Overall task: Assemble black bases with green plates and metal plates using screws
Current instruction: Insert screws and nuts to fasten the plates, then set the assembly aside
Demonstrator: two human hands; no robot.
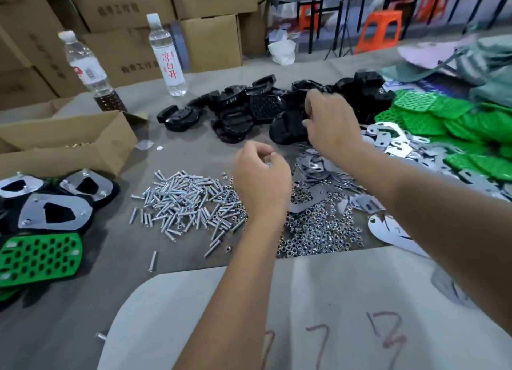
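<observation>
A heap of black bases [249, 106] lies across the far middle of the table. My right hand [329, 123] reaches into that heap, its fingers curled on a black base [288, 128] at the pile's near edge. My left hand [260, 175] hovers above the screws [185, 200] and nuts [318, 231], fingers loosely curled; a small shiny part shows at its fingertips. Green plates [454, 120] are piled at the right. Metal plates [388, 139] lie scattered between the green plates and the nuts.
Finished assemblies [55, 211] with metal and green faces lie at the left edge. An open cardboard box [69, 142] stands behind them. Two water bottles [166, 54] stand at the back left before stacked cartons. A white cloth [304, 314] covers the near table.
</observation>
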